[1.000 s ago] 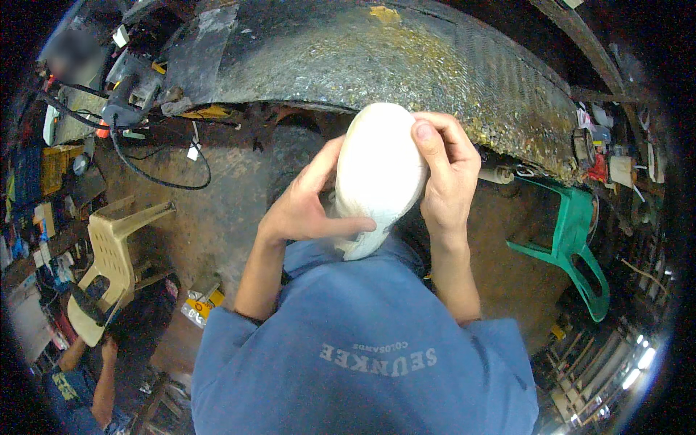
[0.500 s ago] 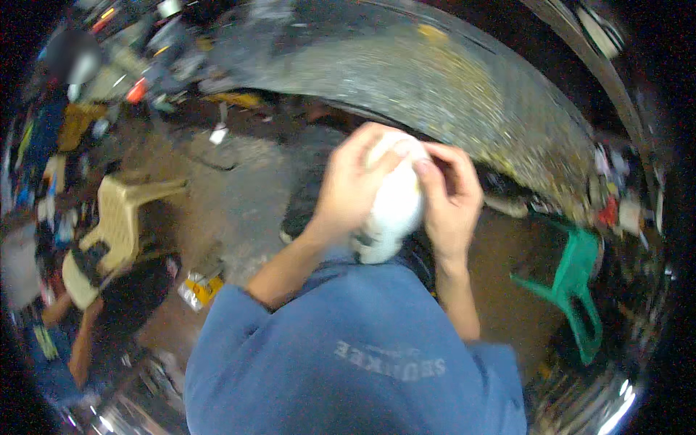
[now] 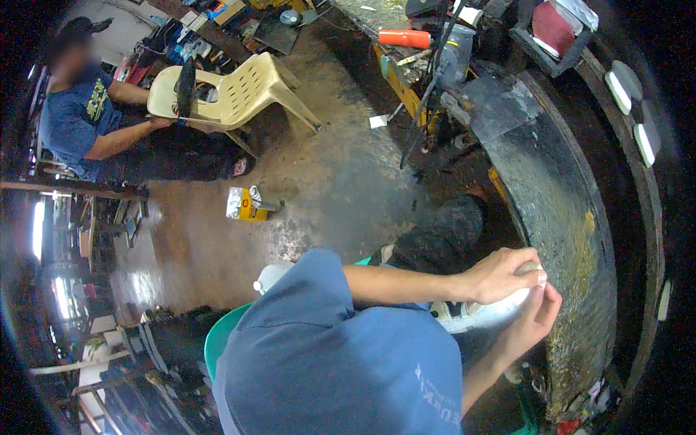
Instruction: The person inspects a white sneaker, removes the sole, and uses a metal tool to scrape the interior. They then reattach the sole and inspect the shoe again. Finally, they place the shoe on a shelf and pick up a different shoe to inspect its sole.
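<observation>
Both my hands are closed on a white shoe-shaped form [image 3: 496, 312], held beside the workbench [image 3: 580, 290] at the right. It has a pale, smooth body and a dark-patterned end near my lap. My left hand [image 3: 504, 274] grips its far end from the near left, fingers curled over the tip, where a tan patch shows. Just below, my right hand [image 3: 533, 319] pinches the same end from the other side, its thumb close to the left fingers. The fingers partly cover the form, so its exact kind is not plain.
A co-worker [image 3: 87, 123] sits at the far left behind a cream plastic chair [image 3: 250, 87], hands at a dark object. On the floor stands a yellow-and-white tin [image 3: 246, 205]. An orange cylinder [image 3: 404, 38] lies at the back bench. Beside me are a white bottle [image 3: 272, 275] and a green chair [image 3: 217, 341].
My view has swung leftward, so my hands and the white form now appear at the right of the picture. Both hands still hold the form.
</observation>
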The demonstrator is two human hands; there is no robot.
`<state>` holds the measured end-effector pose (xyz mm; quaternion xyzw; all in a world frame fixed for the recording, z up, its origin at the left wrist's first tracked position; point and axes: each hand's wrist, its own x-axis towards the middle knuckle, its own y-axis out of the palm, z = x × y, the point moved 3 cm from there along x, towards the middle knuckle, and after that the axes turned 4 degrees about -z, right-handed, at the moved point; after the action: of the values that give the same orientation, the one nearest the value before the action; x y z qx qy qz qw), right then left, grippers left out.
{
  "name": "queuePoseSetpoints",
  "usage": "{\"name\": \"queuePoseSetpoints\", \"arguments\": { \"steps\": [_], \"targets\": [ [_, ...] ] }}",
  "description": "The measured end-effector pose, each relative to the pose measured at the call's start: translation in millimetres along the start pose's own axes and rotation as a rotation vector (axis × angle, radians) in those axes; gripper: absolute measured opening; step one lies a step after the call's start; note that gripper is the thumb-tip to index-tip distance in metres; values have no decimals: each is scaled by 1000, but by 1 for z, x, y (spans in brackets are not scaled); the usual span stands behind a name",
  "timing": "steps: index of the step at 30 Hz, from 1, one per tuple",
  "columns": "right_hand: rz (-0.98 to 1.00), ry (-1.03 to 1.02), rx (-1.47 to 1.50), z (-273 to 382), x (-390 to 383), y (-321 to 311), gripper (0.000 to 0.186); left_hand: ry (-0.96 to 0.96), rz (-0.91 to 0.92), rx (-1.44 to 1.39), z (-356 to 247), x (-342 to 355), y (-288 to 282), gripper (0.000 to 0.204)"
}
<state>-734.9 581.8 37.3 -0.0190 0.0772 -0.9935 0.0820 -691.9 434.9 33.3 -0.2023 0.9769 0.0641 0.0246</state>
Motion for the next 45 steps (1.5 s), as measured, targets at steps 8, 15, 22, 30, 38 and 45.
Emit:
{"name": "queuePoseSetpoints", "arguments": {
  "steps": [8, 15, 22, 30, 38, 45],
  "targets": [
    [47, -25, -60, 1, -4, 2, 22, 1, 25, 40, 6, -3, -2, 34],
    [90, 2, 42, -1, -4, -4, 29, 26, 40, 41, 9, -3, 0, 36],
    [142, 12, 118, -7, -3, -10, 33, -8, 62, 15, 7, -3, 0, 44],
    [212, 0, 151, -5, -4, -17, 41, 3, 97, 34, 6, -4, 2, 46],
    [244, 50, 217, -7, -4, -20, 46, 17, 113, 53, 6, -4, 2, 47],
    [231, 97, 238, -9, -5, -20, 55, 24, 141, 67, 5, -5, 1, 46]
  ]
}}
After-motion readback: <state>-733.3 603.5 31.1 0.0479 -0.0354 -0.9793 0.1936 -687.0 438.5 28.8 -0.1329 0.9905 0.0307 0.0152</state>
